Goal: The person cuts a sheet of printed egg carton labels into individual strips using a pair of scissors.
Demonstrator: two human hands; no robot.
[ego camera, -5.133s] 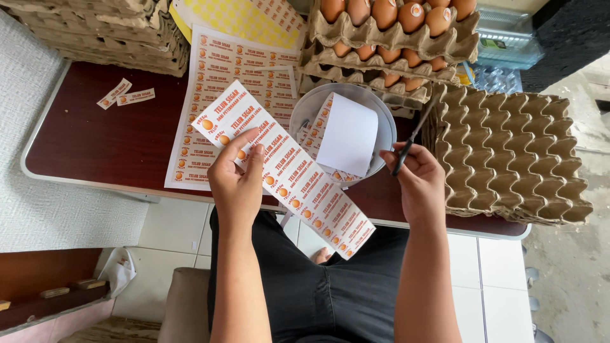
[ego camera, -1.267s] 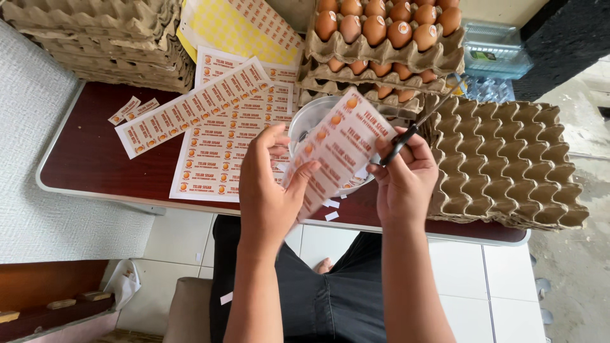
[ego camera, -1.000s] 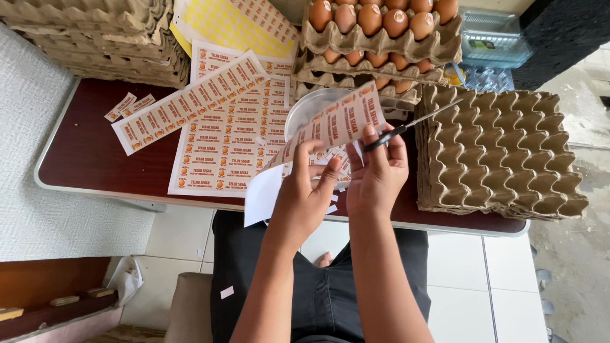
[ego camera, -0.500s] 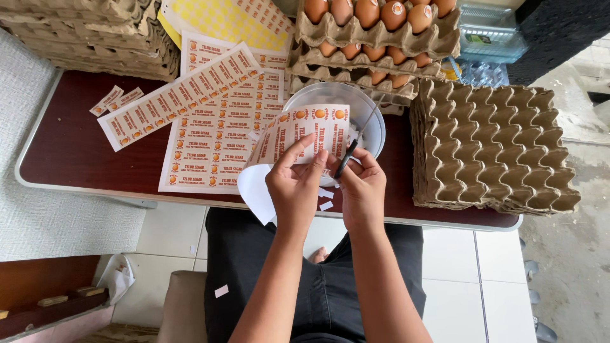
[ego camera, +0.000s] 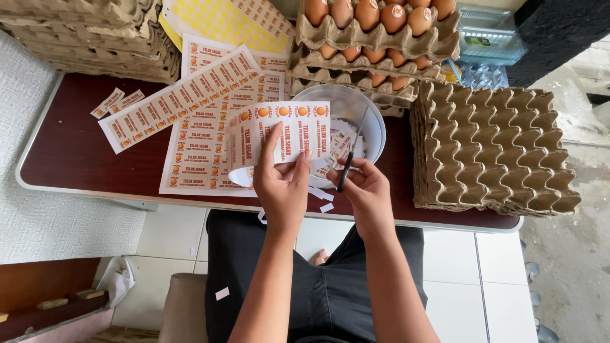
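Label sheet [ego camera: 289, 130], white w/ orange print, held up over clear bowl [ego camera: 372, 117]; left hand [ego camera: 283, 184] fingers pinch its lower edge. Right hand [ego camera: 365, 194] fingers closed on scissors [ego camera: 348, 162]. Surface [ego camera: 76, 159] dark brown, more label sheets [ego camera: 203, 121], egg trays [ego camera: 492, 149] at right. White tile floor [ego camera: 464, 273] below.

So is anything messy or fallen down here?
A little. Small white paper scraps lie loose on the table edge by the hands, and one scrap has dropped to the floor. The eggs look whole.
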